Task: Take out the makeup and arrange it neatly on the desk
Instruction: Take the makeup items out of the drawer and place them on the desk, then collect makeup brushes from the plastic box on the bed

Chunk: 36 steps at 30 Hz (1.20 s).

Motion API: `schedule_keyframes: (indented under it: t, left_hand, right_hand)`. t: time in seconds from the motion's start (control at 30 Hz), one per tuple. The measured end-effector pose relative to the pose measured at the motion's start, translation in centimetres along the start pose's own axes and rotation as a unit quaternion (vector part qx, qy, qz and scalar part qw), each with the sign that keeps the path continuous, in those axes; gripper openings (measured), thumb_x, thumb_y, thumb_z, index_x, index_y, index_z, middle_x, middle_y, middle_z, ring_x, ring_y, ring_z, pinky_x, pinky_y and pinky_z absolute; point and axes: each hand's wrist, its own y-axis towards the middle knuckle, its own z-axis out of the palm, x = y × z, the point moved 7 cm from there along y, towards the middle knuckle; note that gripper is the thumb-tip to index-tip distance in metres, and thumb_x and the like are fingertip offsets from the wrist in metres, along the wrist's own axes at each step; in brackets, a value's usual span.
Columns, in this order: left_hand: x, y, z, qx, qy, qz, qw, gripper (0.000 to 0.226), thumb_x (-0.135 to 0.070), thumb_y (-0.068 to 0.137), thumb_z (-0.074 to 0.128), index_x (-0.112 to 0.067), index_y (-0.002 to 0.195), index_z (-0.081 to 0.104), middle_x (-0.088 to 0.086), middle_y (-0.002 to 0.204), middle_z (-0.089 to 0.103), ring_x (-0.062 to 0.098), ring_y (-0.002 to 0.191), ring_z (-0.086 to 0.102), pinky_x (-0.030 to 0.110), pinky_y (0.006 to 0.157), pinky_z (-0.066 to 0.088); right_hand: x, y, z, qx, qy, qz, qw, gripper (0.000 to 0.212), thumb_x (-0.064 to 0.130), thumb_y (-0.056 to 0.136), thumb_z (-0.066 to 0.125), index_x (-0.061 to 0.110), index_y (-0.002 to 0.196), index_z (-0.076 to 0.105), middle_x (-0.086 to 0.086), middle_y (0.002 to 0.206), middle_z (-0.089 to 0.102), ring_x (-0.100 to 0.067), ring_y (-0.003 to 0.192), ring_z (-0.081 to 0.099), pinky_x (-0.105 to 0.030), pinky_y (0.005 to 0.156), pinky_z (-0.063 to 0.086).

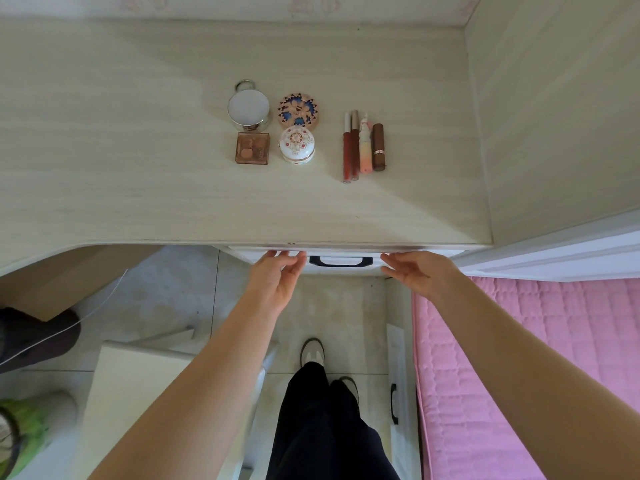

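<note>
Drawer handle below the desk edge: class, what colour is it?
The drawer handle is black, on a white drawer front; the head view shows it.

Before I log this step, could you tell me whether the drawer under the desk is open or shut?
Almost shut: the drawer front sits nearly flush under the desk edge, contents hidden.

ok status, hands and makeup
Left hand and right hand open, fingers at drawer front. Makeup in rows on desk. Nothing blocking.
</note>
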Motion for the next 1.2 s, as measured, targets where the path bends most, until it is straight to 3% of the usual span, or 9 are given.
schedule_keyframes:
  t: [0.23, 0.33, 0.4, 0.5, 0.67, 0.9, 1.0, 1.1, 1.2]
  left_hand:
    - [-0.2, 0.7, -0.2, 0.016, -0.018, -0.016, 1.000, 0.029, 0.021, 0.086, 0.047, -0.002, 0.101, 0.052, 0.015, 0.118, 0.051, 0.033, 0.103, 0.063, 0.041, 0.098, 0.049]
    - [-0.1, 0.5, -0.3, 0.030, 0.021, -0.023, 0.999, 0.041, 0.018, 0.087, 0.048, -0.006, 0.121, 0.050, 0.011, 0.131, 0.050, 0.032, 0.113, 0.061, 0.038, 0.096, 0.050]
    - [0.2, 0.1, -0.6, 0.028, 0.051, -0.022, 0.998, 0.063, 0.017, 0.088, 0.047, -0.010, 0.143, 0.034, 0.011, 0.140, 0.045, 0.032, 0.115, 0.060, 0.041, 0.101, 0.046]
    - [0.3, -0.5, -1.1, 0.021, 0.094, -0.016, 0.995, 0.069, 0.014, 0.090, 0.048, -0.013, 0.149, 0.024, 0.010, 0.139, 0.048, 0.034, 0.115, 0.061, 0.044, 0.103, 0.045]
    - [0.6, -1.6, -1.7, -0.002, 0.213, 0.005, 0.977, 0.048, -0.001, 0.096, 0.051, -0.014, 0.141, 0.040, 0.008, 0.125, 0.057, 0.031, 0.102, 0.067, 0.040, 0.092, 0.053]
    - [3.6, -5.8, -2.6, 0.004, 0.444, 0.071, 0.893, 0.032, -0.016, 0.095, 0.053, -0.018, 0.127, 0.054, 0.003, 0.108, 0.062, 0.019, 0.091, 0.070, 0.035, 0.090, 0.054]
    - [5.4, -7.9, -3.0, 0.018, 0.498, 0.106, 0.861, 0.031, -0.018, 0.095, 0.052, -0.017, 0.126, 0.057, 0.002, 0.112, 0.063, 0.018, 0.092, 0.069, 0.033, 0.085, 0.051]
    - [6.9, -10.4, -2.6, 0.037, 0.601, 0.190, 0.776, 0.029, -0.021, 0.095, 0.051, -0.017, 0.122, 0.060, -0.001, 0.114, 0.067, 0.018, 0.099, 0.066, 0.033, 0.087, 0.049]
    - [8.5, -13.7, -2.3, 0.062, 0.662, 0.260, 0.700, 0.027, -0.021, 0.096, 0.051, -0.015, 0.121, 0.061, 0.000, 0.115, 0.066, 0.016, 0.106, 0.062, 0.030, 0.095, 0.046]
  right_hand:
    - [0.0, 0.4, 0.2, 0.016, 0.008, -0.012, 1.000, 0.015, -0.019, 0.087, 0.047, -0.007, 0.086, 0.055, -0.020, 0.093, 0.059, -0.028, 0.062, 0.072, -0.045, 0.056, 0.053]
    - [-0.2, 0.5, 0.2, 0.008, 0.004, -0.011, 1.000, 0.014, -0.017, 0.086, 0.050, -0.005, 0.086, 0.057, -0.017, 0.090, 0.060, -0.027, 0.071, 0.071, -0.043, 0.053, 0.056]
    - [-0.3, 0.3, 0.0, -0.001, -0.001, -0.013, 1.000, 0.012, -0.015, 0.086, 0.053, -0.003, 0.088, 0.058, -0.016, 0.092, 0.062, -0.028, 0.082, 0.068, -0.041, 0.060, 0.056]
    - [-0.3, -0.3, -0.4, -0.013, -0.019, -0.029, 0.999, 0.023, -0.010, 0.088, 0.054, 0.000, 0.109, 0.053, -0.015, 0.095, 0.064, -0.031, 0.096, 0.065, -0.040, 0.075, 0.053]
    - [-0.3, -1.8, -2.0, -0.057, -0.241, -0.123, 0.961, 0.040, 0.005, 0.089, 0.060, 0.010, 0.128, 0.051, -0.015, 0.104, 0.063, -0.024, 0.091, 0.061, -0.042, 0.087, 0.053]
    - [-2.7, -6.1, -3.7, -0.052, -0.489, -0.247, 0.835, 0.023, 0.027, 0.093, 0.044, 0.017, 0.100, 0.064, -0.001, 0.083, 0.058, -0.019, 0.070, 0.050, -0.029, 0.065, 0.038]
    - [-4.7, -8.2, -5.2, -0.050, -0.558, -0.282, 0.779, 0.031, 0.029, 0.096, 0.044, 0.013, 0.116, 0.062, -0.004, 0.099, 0.064, -0.026, 0.089, 0.059, -0.026, 0.071, 0.035]
    - [-6.3, -10.9, -6.4, -0.054, -0.600, -0.334, 0.725, 0.034, 0.027, 0.097, 0.043, 0.010, 0.121, 0.060, -0.009, 0.115, 0.065, -0.030, 0.107, 0.059, -0.028, 0.079, 0.039]
    - [-8.2, -14.1, -7.9, -0.039, -0.610, -0.362, 0.704, 0.024, 0.025, 0.096, 0.041, 0.007, 0.096, 0.057, -0.012, 0.098, 0.060, -0.032, 0.097, 0.056, -0.035, 0.077, 0.042]
